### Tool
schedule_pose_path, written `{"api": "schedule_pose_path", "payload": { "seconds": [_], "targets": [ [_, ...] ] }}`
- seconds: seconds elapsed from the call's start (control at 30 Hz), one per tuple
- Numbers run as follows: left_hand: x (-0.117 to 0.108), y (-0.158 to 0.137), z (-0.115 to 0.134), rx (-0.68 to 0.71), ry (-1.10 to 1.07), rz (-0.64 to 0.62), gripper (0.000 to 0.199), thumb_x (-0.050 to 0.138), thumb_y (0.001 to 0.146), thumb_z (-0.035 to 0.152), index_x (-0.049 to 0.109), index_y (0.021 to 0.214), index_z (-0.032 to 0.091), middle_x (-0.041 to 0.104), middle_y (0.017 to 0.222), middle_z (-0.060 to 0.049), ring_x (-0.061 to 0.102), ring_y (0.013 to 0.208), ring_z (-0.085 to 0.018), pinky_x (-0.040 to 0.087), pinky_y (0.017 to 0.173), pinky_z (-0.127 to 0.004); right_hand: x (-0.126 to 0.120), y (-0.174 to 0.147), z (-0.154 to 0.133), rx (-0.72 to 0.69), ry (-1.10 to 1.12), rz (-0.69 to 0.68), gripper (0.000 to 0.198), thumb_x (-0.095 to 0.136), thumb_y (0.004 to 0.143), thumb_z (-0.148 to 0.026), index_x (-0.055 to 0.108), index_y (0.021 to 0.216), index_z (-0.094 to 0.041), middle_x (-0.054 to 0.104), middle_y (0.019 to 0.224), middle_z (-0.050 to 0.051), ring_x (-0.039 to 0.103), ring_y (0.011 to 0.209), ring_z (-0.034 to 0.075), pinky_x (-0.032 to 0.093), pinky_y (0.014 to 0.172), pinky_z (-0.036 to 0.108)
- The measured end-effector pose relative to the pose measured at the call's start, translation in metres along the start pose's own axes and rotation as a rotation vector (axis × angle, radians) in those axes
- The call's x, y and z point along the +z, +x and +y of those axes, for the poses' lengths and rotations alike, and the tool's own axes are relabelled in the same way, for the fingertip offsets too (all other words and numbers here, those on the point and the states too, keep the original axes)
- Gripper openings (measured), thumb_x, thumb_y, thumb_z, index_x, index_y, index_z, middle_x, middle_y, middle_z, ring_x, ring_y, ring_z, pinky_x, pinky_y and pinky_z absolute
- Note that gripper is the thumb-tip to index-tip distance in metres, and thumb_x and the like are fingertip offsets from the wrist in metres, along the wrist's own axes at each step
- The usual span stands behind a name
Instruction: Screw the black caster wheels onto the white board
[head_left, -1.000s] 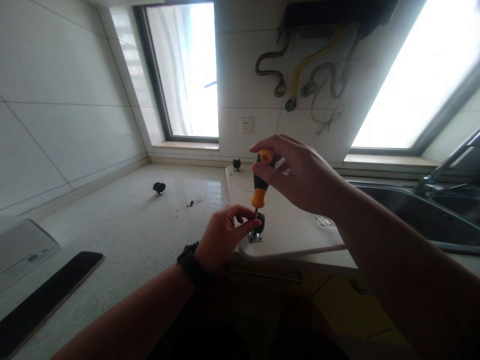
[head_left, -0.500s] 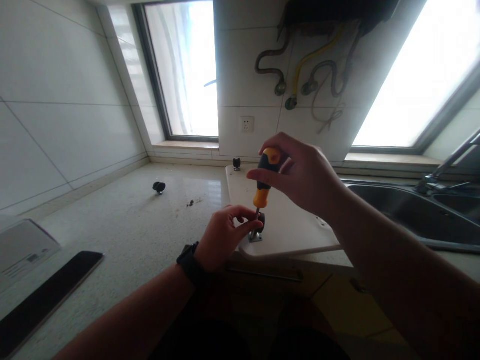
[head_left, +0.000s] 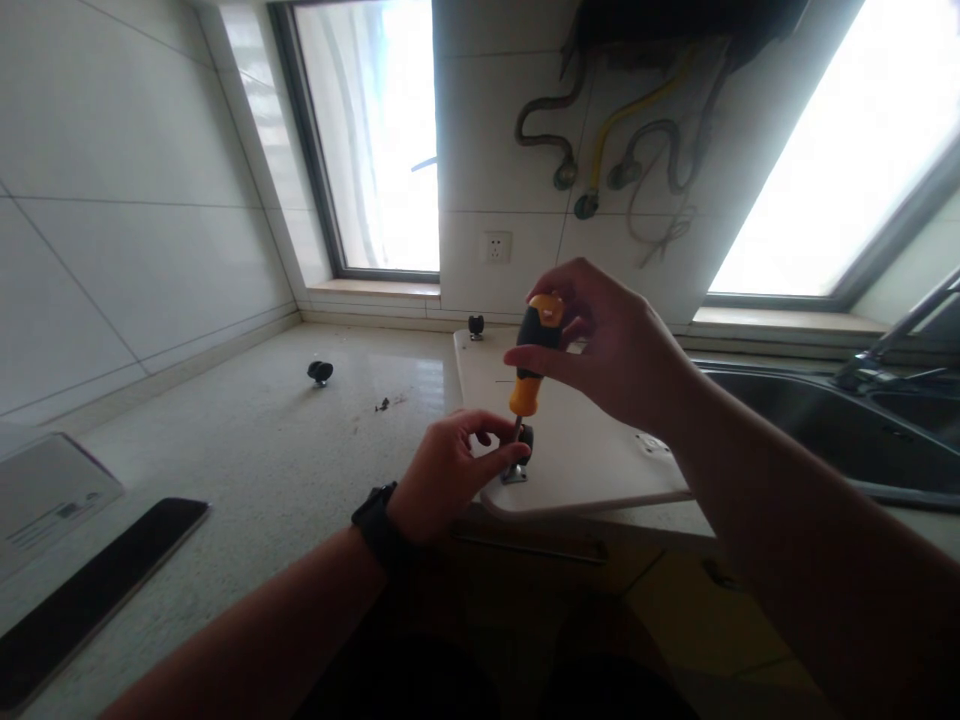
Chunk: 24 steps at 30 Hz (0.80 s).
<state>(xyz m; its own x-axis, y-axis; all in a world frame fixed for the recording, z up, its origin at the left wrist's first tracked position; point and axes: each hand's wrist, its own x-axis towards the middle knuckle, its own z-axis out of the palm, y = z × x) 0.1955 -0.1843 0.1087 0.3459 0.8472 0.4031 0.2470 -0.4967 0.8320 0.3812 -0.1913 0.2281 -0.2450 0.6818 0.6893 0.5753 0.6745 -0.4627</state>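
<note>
Two bright windows (head_left: 375, 140) flank a tiled wall (head_left: 469, 130), where a yellow hose (head_left: 630, 112) and grey hoses (head_left: 664, 127) hang beneath a dark unit (head_left: 690, 25), near a white socket (head_left: 496, 246). At right sits a metal sink (head_left: 787, 410) with its faucet (head_left: 900, 330); at far left, a white box (head_left: 56, 480) lies beside a dark, flat object (head_left: 101, 590).

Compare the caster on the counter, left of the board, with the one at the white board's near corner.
The counter caster sits directly on the counter; the near-corner caster stands on the white board. No hand is near the counter caster, while the left hand partly covers the near-corner caster and the screwdriver points down beside its wheel. Both have dark wheels and metal fittings.
</note>
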Motion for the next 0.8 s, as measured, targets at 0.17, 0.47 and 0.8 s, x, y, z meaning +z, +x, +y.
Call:
{"api": "schedule_pose_path", "payload": {
  "seconds": [0.17, 0.47, 0.8],
  "targets": [
    [0.002, 0.0, 0.003, -0.023, -0.008, 0.029, 0.021, 0.079, 0.083, 0.04, 0.078, 0.095, 0.023, 0.074, 0.094, -0.004, 0.057, 0.077, -0.017, 0.045, 0.071, -0.031, 0.001, -0.003, -0.008, -0.012, -0.069, 0.011, 0.036, 0.073, 0.082, -0.041, 0.061, 0.113, -0.026, 0.064, 0.097, 0.004, 0.06, 0.083, 0.019, 0.051, 0.067, 0.035],
    [0.0, -0.001, 0.003, 0.034, 0.02, 0.001, 0.017, 0.072, 0.089, 0.033, 0.078, 0.102, 0.025, 0.073, 0.097, -0.004, 0.056, 0.076, -0.017, 0.044, 0.07, -0.032, -0.009, 0.001, -0.004, 0.007, 0.18, -0.209, 0.041, 0.072, 0.084, -0.034, 0.063, 0.123, -0.026, 0.068, 0.106, 0.005, 0.066, 0.092, 0.02, 0.055, 0.078, 0.037],
    [0.002, -0.001, 0.001, 0.046, 0.037, 0.045, 0.016, 0.076, 0.086, 0.036, 0.077, 0.096, 0.024, 0.073, 0.092, -0.004, 0.059, 0.077, -0.017, 0.047, 0.071, -0.033, -0.003, -0.001, -0.005, -0.042, 0.046, -0.121, 0.039, 0.062, 0.089, -0.027, 0.065, 0.128, -0.027, 0.068, 0.111, 0.005, 0.065, 0.096, 0.02, 0.055, 0.082, 0.038]
  ]
}}
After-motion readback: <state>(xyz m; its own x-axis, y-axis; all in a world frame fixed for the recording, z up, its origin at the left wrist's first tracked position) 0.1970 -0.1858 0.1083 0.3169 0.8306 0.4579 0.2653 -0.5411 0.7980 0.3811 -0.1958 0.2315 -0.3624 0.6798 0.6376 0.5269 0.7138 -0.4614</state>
